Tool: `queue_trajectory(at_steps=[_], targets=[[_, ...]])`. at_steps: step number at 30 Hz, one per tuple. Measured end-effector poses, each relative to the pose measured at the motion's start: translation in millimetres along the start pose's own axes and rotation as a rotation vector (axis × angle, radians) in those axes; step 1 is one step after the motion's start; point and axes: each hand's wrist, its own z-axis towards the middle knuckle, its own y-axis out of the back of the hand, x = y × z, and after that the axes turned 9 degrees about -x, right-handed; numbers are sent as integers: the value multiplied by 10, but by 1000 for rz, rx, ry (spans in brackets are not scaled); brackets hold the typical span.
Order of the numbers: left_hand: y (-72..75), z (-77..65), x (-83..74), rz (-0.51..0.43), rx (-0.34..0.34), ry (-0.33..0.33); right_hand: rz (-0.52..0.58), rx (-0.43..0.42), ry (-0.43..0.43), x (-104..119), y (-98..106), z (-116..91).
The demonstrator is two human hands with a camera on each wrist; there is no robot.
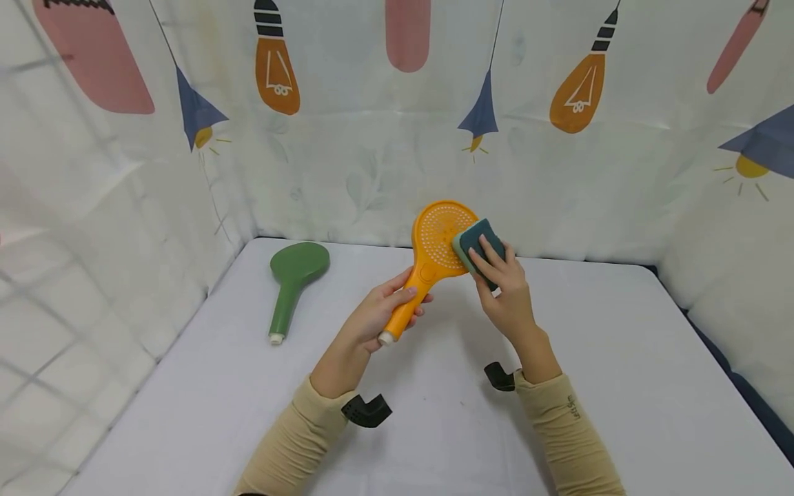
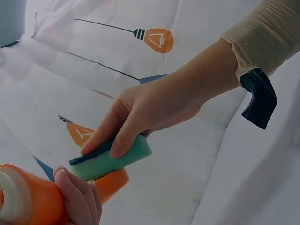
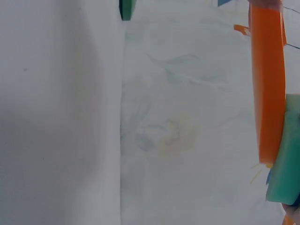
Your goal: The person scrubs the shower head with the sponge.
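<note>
An orange shower head [image 1: 424, 271] is held up over the table by its handle, tilted with its perforated round face toward the head camera. My left hand [image 1: 383, 308] grips that handle, thumb across the front, just above the white threaded end. In my right hand [image 1: 510, 296] is a two-layer sponge [image 1: 476, 242], dark teal on the outside and light green beneath. Its green side lies against the right part of the perforated face. From the left wrist, the sponge [image 2: 112, 161] shows pinched between thumb and fingers, flat on the shower head [image 2: 112, 184].
A green shower head [image 1: 291, 282] with a white end lies on the left of the white table [image 1: 428, 441]. Patterned cloth walls [image 1: 372, 151] stand behind and at both sides. Black camera mounts [image 1: 367, 411] stick out at both wrists.
</note>
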Motion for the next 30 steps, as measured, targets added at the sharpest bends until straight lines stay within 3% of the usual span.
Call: queue_trajectory(at_steps=[11, 21, 24, 30], targets=[[-39, 15, 43, 7, 36, 2, 65, 116, 131, 261, -93, 3], [-87, 30, 124, 44, 156, 14, -7, 170, 229, 360, -71, 19], [-89, 32, 138, 51, 165, 36, -55, 135, 214, 324, -58, 30], [-117, 28, 170, 57, 187, 68, -111, 41, 83, 134, 40, 57]])
